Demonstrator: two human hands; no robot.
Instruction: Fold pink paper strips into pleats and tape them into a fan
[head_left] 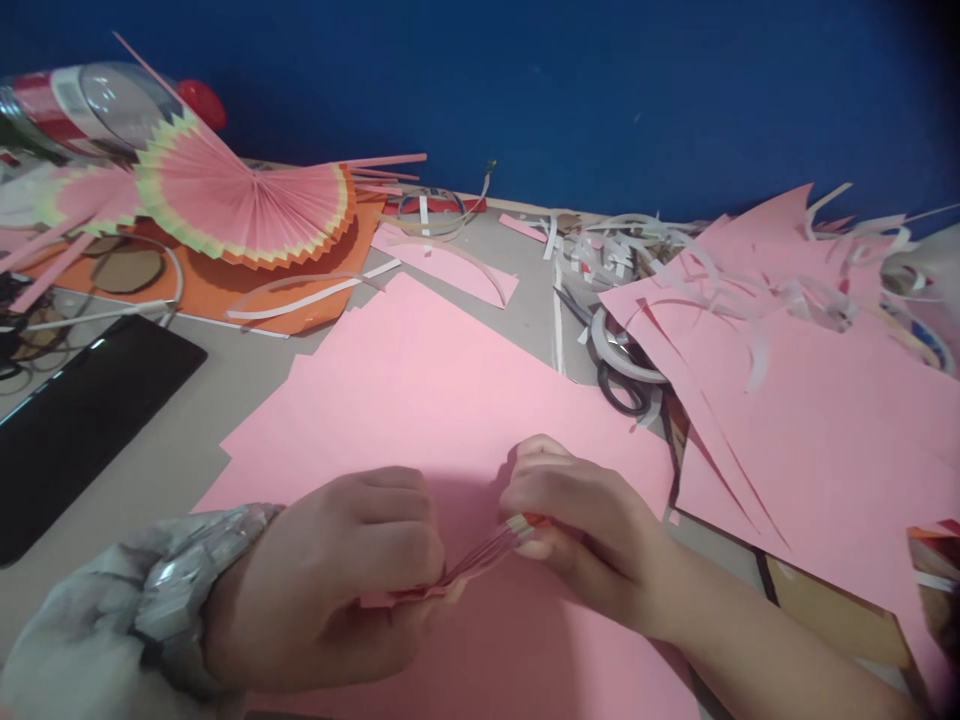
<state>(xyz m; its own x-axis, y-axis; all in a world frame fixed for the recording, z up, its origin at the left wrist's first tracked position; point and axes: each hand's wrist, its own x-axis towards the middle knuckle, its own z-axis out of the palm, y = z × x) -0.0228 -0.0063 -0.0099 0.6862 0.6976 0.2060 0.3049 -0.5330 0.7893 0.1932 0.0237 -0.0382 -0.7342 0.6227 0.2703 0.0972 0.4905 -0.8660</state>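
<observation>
A narrow bundle of pleated pink paper (pixel 484 553) stretches between my two hands, with a yellow and orange edge at its right end. My left hand (pixel 360 570) is closed on the left end, its thumb below and fingers curled over the top. At the other end, my right hand (pixel 577 530) pinches the coloured tip between thumb and fingers. Both hands are just above a stack of pink paper sheets (pixel 420 390). Part of the bundle is hidden inside my left fist.
Finished pleated fans (pixel 255 200) lie on orange paper (pixel 322 310) at the back left, beside a bottle (pixel 112 105). A black phone (pixel 90 430) is at left. Scissors (pixel 622 385), paper strips (pixel 622 245) and more pink sheets (pixel 810 430) crowd the right. A blue partition (pixel 562 100) stands behind.
</observation>
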